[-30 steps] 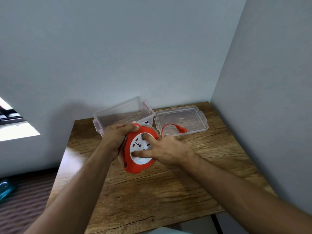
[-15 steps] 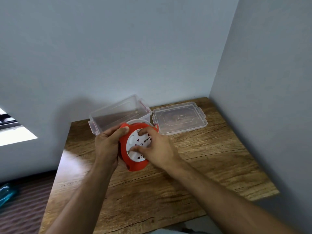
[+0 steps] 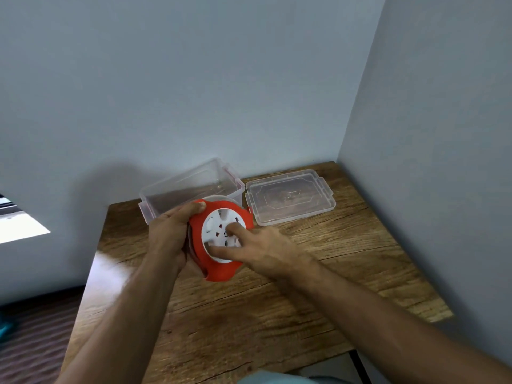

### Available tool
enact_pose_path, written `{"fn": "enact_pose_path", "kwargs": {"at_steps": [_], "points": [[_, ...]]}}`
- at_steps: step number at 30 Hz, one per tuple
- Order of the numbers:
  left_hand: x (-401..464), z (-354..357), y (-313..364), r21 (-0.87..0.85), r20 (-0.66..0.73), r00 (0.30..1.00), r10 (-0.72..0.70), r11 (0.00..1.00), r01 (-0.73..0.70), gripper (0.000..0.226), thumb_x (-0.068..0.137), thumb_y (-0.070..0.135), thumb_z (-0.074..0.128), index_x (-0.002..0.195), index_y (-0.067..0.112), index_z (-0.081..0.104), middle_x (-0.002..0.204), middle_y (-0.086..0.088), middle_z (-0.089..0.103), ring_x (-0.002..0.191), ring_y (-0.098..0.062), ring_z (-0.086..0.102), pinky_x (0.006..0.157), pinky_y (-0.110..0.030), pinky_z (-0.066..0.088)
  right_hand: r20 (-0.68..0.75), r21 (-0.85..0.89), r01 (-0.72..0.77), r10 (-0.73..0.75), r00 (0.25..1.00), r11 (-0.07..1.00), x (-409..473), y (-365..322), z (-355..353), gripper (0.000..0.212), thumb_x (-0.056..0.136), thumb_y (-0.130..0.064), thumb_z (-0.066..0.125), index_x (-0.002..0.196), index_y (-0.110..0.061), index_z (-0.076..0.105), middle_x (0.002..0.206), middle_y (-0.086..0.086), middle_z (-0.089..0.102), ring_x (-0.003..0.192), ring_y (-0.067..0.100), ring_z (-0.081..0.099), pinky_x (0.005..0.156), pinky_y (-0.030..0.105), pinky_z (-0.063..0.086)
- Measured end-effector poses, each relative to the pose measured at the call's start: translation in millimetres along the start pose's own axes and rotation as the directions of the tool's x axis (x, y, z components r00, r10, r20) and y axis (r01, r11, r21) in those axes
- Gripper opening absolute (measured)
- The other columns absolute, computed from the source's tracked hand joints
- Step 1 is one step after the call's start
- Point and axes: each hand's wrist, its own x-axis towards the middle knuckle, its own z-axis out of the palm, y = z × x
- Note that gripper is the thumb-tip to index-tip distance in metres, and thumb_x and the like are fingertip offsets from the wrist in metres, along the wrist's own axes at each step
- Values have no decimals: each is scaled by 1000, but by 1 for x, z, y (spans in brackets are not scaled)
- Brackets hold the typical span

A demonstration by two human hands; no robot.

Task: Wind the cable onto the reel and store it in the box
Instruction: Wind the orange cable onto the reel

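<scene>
An orange cable reel with a white socket disc is held above the wooden table. My left hand grips its left rim, thumb over the top edge. My right hand presses fingertips into the white disc. Only a small orange bit shows at the reel's right edge; no loose cable hangs out. The clear plastic box stands open just behind the reel.
The box's clear lid lies flat to the right of the box, near the back corner. Walls close the table at the back and right. The floor drops away left of the table edge.
The orange cable end and plug that lay over the lid one second ago have been drawn into the reel. My right fingers have turned the white disc.
</scene>
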Motion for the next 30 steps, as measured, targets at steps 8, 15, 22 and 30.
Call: {"fn": "enact_pose_path", "kwargs": {"at_steps": [8,15,22,30], "points": [[9,7,22,147,128,992,-10,989,-9,31,72,19,88,101,10,80,103,-21,81,96,-46,77,88,-64,61,91,-31,-57,59,994,998,21,16,0,72,89,-43,65,145,-45,20,146,21,33,84,40,66,51,43,59],[15,13,12,-15,129,983,129,992,-129,14,79,10,82,68,20,83,72,-5,81,75,-31,77,65,-42,64,-200,289,-387,451,870,875,31,12,-6,67,73,-70,51,131,-38,45,88,5,72,75,28,68,67,36,55],[3,21,1,-93,45,975,216,973,-212,14,81,13,85,87,26,86,92,-3,85,86,-27,82,72,-42,66,335,858,-502,856,395,-104,54,-18,-8,63,71,-62,73,117,-27,48,91,-7,66,62,10,65,48,25,53],[0,14,-9,-79,67,949,307,950,-301,18,86,19,82,97,33,85,100,0,85,89,-23,82,67,-34,66,607,794,-306,669,429,-525,60,-13,-13,50,79,-55,72,98,-9,65,60,10,67,35,11,48,35,20,35]]}}
